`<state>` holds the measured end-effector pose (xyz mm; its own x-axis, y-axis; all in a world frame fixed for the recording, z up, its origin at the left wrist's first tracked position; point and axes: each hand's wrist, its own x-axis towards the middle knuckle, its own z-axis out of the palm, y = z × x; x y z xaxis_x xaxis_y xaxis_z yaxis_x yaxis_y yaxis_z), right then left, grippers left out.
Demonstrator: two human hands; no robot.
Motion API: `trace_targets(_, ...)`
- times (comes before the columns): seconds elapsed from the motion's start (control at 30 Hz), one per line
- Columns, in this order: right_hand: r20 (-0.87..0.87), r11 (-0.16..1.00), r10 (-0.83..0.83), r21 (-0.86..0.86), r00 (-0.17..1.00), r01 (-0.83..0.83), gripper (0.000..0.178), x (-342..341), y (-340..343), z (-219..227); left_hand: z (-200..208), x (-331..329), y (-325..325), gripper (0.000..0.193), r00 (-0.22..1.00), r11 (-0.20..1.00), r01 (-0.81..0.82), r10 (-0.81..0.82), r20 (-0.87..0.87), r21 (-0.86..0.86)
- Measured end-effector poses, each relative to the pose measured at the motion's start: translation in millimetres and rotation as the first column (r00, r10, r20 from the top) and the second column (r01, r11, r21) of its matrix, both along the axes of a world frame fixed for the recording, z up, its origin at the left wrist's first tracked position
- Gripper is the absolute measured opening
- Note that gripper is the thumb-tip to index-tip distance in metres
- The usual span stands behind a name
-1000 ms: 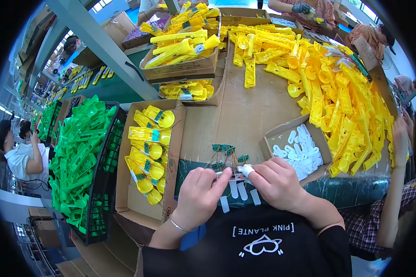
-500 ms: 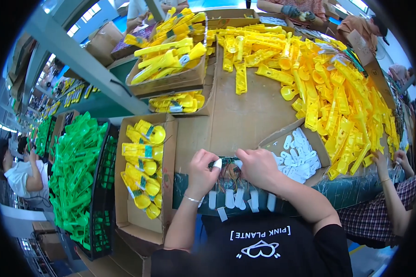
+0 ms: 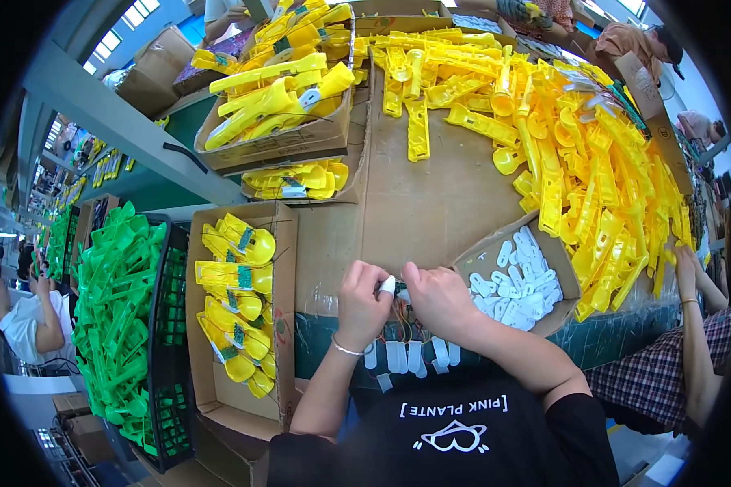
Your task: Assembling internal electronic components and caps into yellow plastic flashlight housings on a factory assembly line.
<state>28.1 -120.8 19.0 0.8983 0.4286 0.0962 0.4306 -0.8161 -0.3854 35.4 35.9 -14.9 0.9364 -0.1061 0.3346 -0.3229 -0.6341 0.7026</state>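
Observation:
Above the near edge of the table, my left hand [image 3: 364, 302] and my right hand [image 3: 440, 299] are close together, fingers pinched on a strip of green circuit boards [image 3: 401, 289]. The fingers cover most of the strip. A white wrapping [image 3: 387, 286] covers the tip of my left thumb. Thin coloured wires [image 3: 412, 326] run down from the strip, and several flat white tabs [image 3: 414, 355] dangle from them in front of my shirt. Beside my right hand, an open carton [image 3: 560, 316] holds small oval white plastic pieces [image 3: 518, 284].
Yellow plastic housings [image 3: 577, 170] form a big heap at the right. Yellow assemblies with boards [image 3: 240, 304] lie in a carton [image 3: 207, 390] at the left, beyond it a black crate [image 3: 159, 325] of green parts [image 3: 122, 308]. A co-worker's arm [image 3: 690, 300] reaches in at the right.
My hands have drawn closer together, covering more of the circuit board strip. The dangling white tabs have swung and bunched differently. The whole view has shifted slightly.

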Motion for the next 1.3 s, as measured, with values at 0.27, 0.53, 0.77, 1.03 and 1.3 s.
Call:
trace_targets(0.27,0.28,0.93,0.107,0.311,0.954,-0.195,0.04,1,-25,27,25,-13,11,0.013,0.963,0.944,0.162,-0.214,-0.163,-0.286)
trace_targets(0.53,0.162,0.949,-0.013,0.314,0.987,-0.039,0.017,-22,-52,22,30,-22,9,0.017,0.987,0.957,0.158,-0.163,0.001,-0.245)
trace_targets(0.77,0.14,0.97,-0.094,0.235,0.986,0.059,0.017,-23,-45,2,4,-26,-2,0.018,0.997,0.984,0.079,-0.074,0.036,-0.157)
trace_targets(1.03,0.145,0.989,-0.054,0.143,0.988,0.033,0.017,-22,-29,1,-16,-21,1,0.017,0.997,0.997,0.018,-0.012,0.076,-0.078)
trace_targets(1.3,0.08,0.967,-0.074,0.249,0.994,0.052,0.017,-19,-37,8,20,-10,-13,0.027,0.972,0.973,0.227,-0.222,0.082,-0.05)
